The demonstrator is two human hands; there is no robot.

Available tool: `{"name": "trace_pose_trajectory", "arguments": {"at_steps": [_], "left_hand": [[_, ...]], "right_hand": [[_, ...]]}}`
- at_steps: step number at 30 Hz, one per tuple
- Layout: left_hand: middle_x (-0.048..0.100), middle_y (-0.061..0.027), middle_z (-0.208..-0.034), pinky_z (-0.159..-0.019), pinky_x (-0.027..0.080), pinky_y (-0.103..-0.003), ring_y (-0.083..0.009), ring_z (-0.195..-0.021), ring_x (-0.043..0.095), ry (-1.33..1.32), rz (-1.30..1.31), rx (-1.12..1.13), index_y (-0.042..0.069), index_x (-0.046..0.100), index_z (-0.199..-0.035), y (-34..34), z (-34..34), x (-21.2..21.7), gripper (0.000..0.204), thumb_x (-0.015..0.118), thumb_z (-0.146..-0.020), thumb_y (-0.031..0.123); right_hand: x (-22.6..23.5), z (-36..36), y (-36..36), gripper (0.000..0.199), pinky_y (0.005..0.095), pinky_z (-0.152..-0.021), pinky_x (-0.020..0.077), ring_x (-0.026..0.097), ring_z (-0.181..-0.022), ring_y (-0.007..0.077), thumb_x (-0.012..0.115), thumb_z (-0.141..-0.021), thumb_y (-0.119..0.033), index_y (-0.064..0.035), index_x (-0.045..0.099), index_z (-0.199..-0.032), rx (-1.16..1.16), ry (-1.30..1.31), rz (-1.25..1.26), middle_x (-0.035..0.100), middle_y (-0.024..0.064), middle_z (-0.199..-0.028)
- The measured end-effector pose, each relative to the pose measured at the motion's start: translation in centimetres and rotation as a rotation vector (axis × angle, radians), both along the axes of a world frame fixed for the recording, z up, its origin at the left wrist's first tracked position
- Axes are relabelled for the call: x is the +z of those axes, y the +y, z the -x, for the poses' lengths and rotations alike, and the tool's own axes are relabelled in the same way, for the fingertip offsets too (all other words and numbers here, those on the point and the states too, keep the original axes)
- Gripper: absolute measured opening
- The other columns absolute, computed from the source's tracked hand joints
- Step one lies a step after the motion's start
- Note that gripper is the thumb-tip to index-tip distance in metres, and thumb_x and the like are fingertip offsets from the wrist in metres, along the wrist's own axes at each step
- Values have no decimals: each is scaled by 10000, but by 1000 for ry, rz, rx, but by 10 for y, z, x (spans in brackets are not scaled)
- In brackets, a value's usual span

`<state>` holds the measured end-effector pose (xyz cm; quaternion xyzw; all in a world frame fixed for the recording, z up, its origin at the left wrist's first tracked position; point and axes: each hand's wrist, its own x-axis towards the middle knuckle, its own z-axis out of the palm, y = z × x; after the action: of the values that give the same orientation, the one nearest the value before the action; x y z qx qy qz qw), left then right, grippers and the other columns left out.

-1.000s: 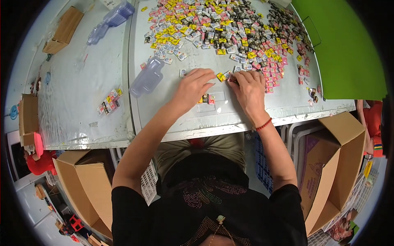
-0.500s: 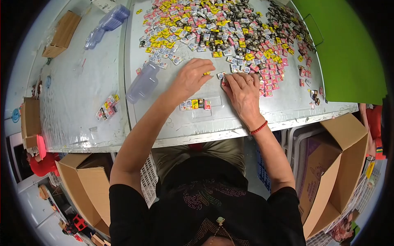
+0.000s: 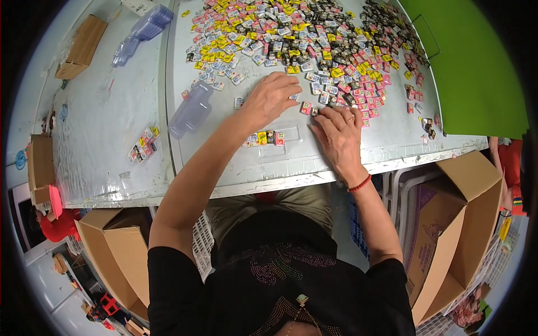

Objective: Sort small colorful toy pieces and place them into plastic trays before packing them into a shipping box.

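I'm pinching a white box point(image 3: 294, 96) with the left hand point(image 3: 273, 96); the right hand point(image 3: 339, 136) is curling by a black box point(image 3: 315, 112), its grip unclear. The tray point(image 3: 292, 134) is lying wristward between both hands; loose pinching risks a drop.

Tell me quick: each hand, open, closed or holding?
Left hand: partly curled, small white-blue box at its fingertips; grip cannot be told.
Right hand: fingers bent beside small dark box; grip cannot be told.

It's a workshop — worktable point(image 3: 386, 140), open cartons point(image 3: 126, 257), crates point(image 3: 204, 242).
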<state>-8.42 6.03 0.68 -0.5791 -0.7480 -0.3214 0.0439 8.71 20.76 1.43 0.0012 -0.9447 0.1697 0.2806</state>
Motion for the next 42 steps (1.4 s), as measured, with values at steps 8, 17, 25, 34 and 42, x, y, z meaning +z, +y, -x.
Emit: {"name": "trace_pose_trajectory", "arguments": {"at_steps": [8, 17, 25, 34, 42], "left_hand": [[665, -97, -1032, -869, 499, -374, -293, -993, 598, -1, 20, -153, 25, 688, -967, 7, -21, 10, 239, 742, -745, 92], [656, -78, -881, -804, 490, -380, -296, -908, 587, -10, -60, -55, 36, 664, -886, 11, -19, 6, 185, 749, -734, 96], [673, -48, -905, -840, 483, -362, -251, -940, 601, -34, -92, 101, 63, 689, -894, -46, -67, 34, 155, 744, -773, 143], [674, -61, -987, -831, 512, -348, -250, -939, 630, -109, -109, 113, 27, 700, -925, -55, -74, 2, 185, 754, -755, 78], [643, -68, -973, -838, 500, -344, -242, -925, 611, -103, -148, 150, 10, 701, -905, -56, -77, -1, 169, 734, -756, 81]], "right_hand": [[10, 3, 4, 222, 425, -954, 389, 587, -1018, 251, 736, -771, -116, -77, 663, -977, -92, -31, -19, 666, 53, -1033], [14, 29, 8, 144, 411, -885, 408, 598, -923, 252, 652, -822, -134, -79, 647, -955, -61, -272, -311, 662, 74, -897], [22, 3, -6, 205, 358, -692, 474, 606, -740, 253, 657, -856, -33, -42, 648, -1061, -5, -119, 270, 645, 99, -847], [10, 2, -42, 135, 346, -634, 491, 620, -668, 250, 683, -854, -78, -12, 627, -957, 25, -185, 526, 650, 112, -796], [6, 3, -48, 147, 368, -727, 475, 622, -743, 294, 720, -819, -112, -37, 656, -928, -51, -171, 317, 655, 116, -815]]}}
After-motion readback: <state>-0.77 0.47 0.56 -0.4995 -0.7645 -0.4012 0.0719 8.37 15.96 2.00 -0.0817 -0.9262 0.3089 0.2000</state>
